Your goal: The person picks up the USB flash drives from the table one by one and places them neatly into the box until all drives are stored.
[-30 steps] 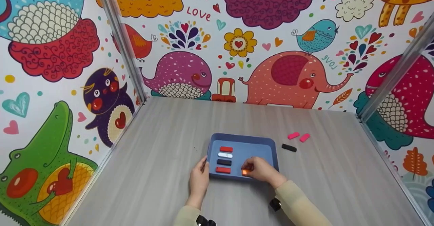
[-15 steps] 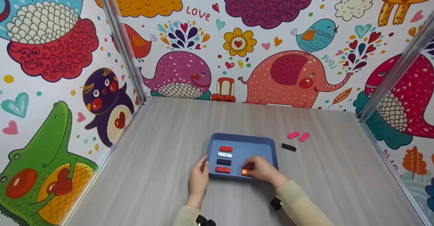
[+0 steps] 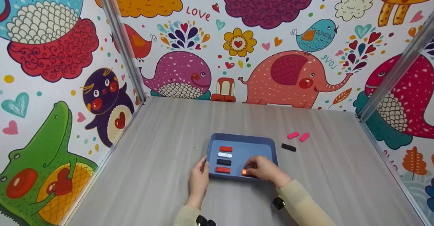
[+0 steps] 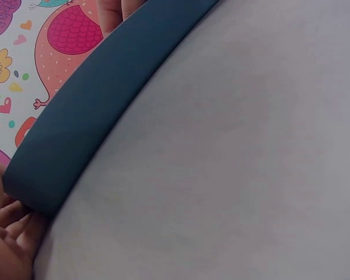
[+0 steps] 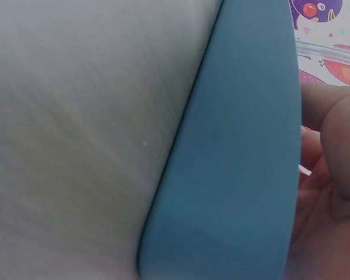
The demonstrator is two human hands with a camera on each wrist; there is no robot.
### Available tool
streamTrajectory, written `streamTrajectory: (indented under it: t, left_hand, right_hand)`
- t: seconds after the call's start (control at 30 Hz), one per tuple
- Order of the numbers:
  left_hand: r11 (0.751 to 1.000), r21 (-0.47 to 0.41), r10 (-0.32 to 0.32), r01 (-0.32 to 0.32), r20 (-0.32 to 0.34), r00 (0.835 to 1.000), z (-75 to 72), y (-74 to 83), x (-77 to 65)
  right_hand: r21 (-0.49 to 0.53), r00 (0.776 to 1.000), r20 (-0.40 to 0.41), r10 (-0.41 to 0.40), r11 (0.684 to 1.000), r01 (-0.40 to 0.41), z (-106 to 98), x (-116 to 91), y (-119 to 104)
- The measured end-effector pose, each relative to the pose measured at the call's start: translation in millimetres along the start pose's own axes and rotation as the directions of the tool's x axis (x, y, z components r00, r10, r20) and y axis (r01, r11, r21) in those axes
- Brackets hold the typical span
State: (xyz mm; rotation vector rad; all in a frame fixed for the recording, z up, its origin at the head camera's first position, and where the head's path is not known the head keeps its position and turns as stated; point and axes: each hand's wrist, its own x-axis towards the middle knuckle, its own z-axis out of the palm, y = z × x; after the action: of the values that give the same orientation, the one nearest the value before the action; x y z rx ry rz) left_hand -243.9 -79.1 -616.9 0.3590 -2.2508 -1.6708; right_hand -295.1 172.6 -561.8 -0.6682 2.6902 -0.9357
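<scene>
A blue rectangular tray (image 3: 242, 138) lies on the table. My left hand (image 3: 199, 178) grips its front left corner; in the left wrist view curled fingers (image 4: 14, 230) lie against the outer wall. Inside the tray's front right part, my right hand (image 3: 264, 168) pinches an orange USB flash drive (image 3: 244, 172), whose left end shows past the fingertips while the hand covers the rest. Along the tray's left side lie a red flash drive (image 3: 225, 149), a white one (image 3: 224, 155), a black one (image 3: 223, 162) and another red one (image 3: 222, 170), in a column.
Right of the tray, on the table (image 3: 162, 144), are a black flash drive (image 3: 289, 147) and two pink ones, the left pink drive (image 3: 293, 135) and the right pink drive (image 3: 304, 137). Printed panels stand around the table, with metal posts (image 3: 127, 49) at the corners.
My right hand has shifted slightly to the right over the orange flash drive, with the drive's left end still showing. The left hand and the tray stay in place.
</scene>
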Motion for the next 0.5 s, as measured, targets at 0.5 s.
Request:
streamTrajectory:
  t: [0.5]
  left_hand:
    - [1.000, 0.007, 0.006, -0.006, -0.009, 1.000, 0.2, -0.1, 0.7]
  right_hand:
    - [-0.062, 1.000, 0.008, -0.007, 0.998, 0.007, -21, -8, -2]
